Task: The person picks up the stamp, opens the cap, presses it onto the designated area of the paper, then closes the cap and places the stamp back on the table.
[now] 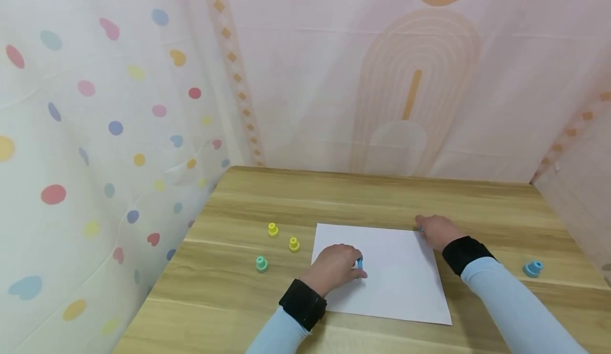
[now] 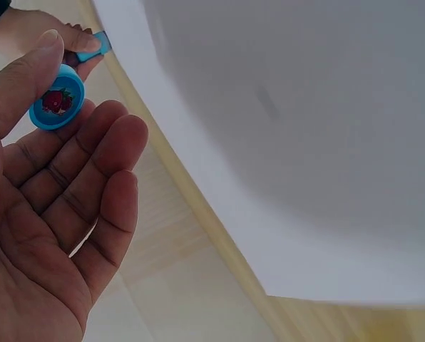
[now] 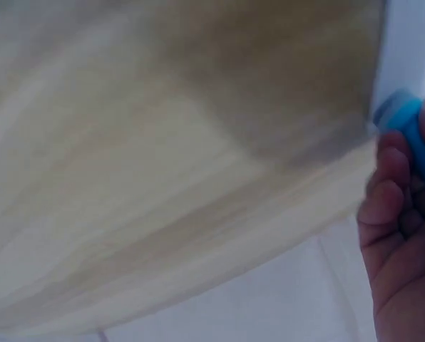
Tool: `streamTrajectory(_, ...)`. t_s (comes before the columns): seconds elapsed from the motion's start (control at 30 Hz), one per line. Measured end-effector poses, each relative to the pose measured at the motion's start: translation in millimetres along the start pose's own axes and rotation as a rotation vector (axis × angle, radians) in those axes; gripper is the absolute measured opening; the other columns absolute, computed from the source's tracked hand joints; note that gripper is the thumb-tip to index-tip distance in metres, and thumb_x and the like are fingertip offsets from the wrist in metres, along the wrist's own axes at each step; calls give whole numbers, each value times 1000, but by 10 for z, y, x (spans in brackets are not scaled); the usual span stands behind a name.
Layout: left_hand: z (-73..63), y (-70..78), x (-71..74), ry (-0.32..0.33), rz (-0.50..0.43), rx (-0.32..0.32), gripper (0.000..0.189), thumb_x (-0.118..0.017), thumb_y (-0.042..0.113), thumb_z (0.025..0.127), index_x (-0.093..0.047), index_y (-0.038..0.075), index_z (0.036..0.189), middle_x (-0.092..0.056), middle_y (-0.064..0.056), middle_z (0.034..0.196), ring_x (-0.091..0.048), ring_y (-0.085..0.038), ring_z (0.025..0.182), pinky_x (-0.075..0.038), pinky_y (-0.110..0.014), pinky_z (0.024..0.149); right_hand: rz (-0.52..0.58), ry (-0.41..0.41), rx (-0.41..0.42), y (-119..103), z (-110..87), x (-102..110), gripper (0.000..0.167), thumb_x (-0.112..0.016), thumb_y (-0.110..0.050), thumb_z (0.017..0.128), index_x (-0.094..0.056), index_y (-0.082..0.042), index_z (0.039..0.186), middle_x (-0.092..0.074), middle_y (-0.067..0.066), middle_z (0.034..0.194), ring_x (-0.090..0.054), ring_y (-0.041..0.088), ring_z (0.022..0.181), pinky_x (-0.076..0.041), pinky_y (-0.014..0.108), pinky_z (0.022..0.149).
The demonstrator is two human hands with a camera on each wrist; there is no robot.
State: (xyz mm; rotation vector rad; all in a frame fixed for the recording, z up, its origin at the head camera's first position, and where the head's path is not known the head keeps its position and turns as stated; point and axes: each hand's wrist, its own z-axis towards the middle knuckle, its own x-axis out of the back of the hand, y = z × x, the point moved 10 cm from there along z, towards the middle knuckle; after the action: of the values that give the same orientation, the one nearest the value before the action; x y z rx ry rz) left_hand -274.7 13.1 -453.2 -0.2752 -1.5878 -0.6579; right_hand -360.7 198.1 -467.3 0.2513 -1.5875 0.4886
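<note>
My left hand (image 1: 334, 267) is over the left part of a white sheet of paper (image 1: 396, 274). Between thumb and fingers it pinches a small blue stamp cap (image 2: 56, 102), whose round recessed face shows a red fruit picture; the other fingers are loosely bent. At the paper's far right corner, my right hand (image 1: 440, 232) grips a blue stamp (image 3: 410, 127) by its narrower part. The stamp's greyish end is right at the paper's edge, and the thumb side is partly cut off in the right wrist view.
Left of the paper stand two yellow stamps (image 1: 272, 230) and a green stamp (image 1: 261, 264). A blue capped stamp (image 1: 533, 268) is at the far right of the wooden table (image 1: 215, 295). Patterned curtains (image 1: 305, 104) hang behind the table and along its left side.
</note>
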Motion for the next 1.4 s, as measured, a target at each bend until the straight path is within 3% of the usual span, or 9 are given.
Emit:
streamTrajectory(0.3,29,-14,18,0,-1,8,21,-79,34,85,-69,16,83,-54,12,68,-46,-6,64,-42,-19,63,-1,0,25,-29,4,91,13,-65,2,91,-56,1,100,-64,10,77,-60,22,67,-53,39,65)
streamTrajectory(0.57,12,-12,15,-22,2,12,22,-79,35,85,-69,15,85,-56,11,70,-47,-7,65,-43,-19,65,1,-27,1,-25,20,42,17,-64,0,93,-57,4,108,-68,15,86,-66,26,78,-55,42,72)
streamTrajectory(0.83,-23,-47,29,2,1,29,22,-79,35,85,-68,16,84,-53,12,69,-47,-6,64,-42,-19,63,20,-20,14,-23,-9,48,12,-62,1,94,-56,2,104,-66,13,83,-65,27,76,-54,41,70)
streamTrajectory(1.27,15,-78,29,-3,11,34,23,-79,36,85,-71,15,91,-56,12,71,-48,-7,66,-44,-19,66,22,-3,-37,-4,-14,86,11,-62,1,94,-55,3,102,-66,15,83,-64,28,76,-54,42,70)
streamTrajectory(1.4,33,-90,13,-13,13,39,22,-79,36,85,-70,16,88,-54,13,70,-47,-6,66,-43,-19,65,17,10,-52,80,13,10,12,-62,1,94,-55,4,103,-66,14,82,-64,26,74,-54,42,69)
